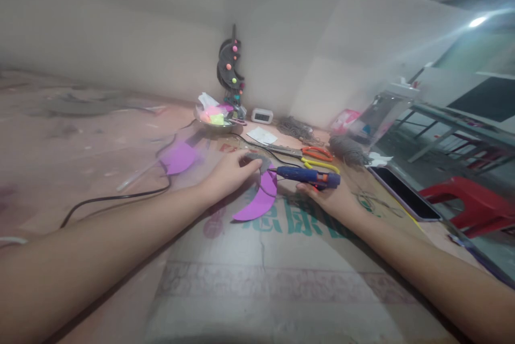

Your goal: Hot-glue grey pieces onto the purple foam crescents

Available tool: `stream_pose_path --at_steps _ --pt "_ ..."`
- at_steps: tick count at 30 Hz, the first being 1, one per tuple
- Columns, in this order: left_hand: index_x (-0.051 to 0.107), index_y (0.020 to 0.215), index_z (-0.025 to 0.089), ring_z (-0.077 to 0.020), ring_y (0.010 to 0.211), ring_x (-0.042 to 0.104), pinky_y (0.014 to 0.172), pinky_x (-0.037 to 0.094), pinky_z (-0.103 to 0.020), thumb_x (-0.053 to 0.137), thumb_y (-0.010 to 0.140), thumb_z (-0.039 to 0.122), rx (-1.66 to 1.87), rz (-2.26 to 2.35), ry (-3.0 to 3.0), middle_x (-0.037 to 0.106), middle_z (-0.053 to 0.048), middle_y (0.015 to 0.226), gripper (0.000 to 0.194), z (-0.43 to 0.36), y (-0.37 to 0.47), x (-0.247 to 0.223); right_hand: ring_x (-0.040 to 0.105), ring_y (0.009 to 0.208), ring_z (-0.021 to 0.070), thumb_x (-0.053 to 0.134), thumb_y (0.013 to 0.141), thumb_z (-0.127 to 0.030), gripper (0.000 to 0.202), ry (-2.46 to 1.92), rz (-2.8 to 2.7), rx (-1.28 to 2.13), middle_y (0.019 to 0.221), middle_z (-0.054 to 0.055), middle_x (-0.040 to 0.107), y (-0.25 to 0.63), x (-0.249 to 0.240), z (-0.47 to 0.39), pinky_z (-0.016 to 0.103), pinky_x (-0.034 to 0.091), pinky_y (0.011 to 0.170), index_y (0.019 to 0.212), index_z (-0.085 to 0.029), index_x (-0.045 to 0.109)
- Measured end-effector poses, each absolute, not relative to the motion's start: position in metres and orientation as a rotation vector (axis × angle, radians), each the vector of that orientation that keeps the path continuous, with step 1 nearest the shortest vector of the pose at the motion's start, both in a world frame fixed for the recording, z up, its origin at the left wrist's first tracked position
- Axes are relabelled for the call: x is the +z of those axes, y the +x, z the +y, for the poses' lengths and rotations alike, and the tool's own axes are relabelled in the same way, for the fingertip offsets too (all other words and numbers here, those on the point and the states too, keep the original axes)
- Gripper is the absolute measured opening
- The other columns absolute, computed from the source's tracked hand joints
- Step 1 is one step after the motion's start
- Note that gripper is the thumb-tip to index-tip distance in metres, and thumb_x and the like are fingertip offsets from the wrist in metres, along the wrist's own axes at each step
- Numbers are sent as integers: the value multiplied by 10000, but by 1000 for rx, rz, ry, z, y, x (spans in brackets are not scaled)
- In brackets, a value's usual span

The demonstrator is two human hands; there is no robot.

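My left hand (232, 171) is closed on the upper end of a purple crescent-shaped piece (258, 203), with grey yarn (262, 161) around that end. A strand of yarn hangs over the crescent. In my right hand (336, 196) is a blue hot glue gun (301, 174), its nozzle pointing left at the purple piece, close to the left fingertips. Whether the nozzle touches the piece I cannot tell. Both hands are above a printed cardboard sheet (241, 301). Another purple piece (181, 158), blurred, lies left of my left hand.
Orange-handled scissors (317, 153), a metal bowl (217, 128) of colourful bits, a small white clock (262, 116) and a grey yarn ball (348, 149) lie behind. A decorated grey crescent (230, 67) stands at the wall. A phone (404, 192) rests right; a black cable (116, 197) crosses left.
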State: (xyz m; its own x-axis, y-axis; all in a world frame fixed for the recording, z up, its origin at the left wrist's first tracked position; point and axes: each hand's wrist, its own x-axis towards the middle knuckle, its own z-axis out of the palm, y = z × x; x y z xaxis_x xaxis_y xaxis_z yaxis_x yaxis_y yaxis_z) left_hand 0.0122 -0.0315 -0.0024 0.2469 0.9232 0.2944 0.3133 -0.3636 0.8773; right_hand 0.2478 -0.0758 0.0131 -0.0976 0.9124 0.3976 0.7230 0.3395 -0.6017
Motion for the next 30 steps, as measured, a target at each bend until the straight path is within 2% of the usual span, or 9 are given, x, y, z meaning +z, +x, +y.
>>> stream_pose_path --at_steps 11,30 --pt "643 824 167 -175 655 596 571 425 -254 533 820 433 1080 1119 1820 657 -27 673 288 -32 12 -1 692 674 249 706 690 -428 211 -1399 -1825 258 678 48 721 252 10 -72 358 582 635 650 -226 662" --pt "649 825 166 -178 642 588 551 420 -261 556 792 431 1089 1114 1785 638 -26 642 282 -33 12 0 708 795 280 709 711 -389 176 -1417 -1811 222 779 73 745 255 9 -69 399 584 727 732 -215 697"
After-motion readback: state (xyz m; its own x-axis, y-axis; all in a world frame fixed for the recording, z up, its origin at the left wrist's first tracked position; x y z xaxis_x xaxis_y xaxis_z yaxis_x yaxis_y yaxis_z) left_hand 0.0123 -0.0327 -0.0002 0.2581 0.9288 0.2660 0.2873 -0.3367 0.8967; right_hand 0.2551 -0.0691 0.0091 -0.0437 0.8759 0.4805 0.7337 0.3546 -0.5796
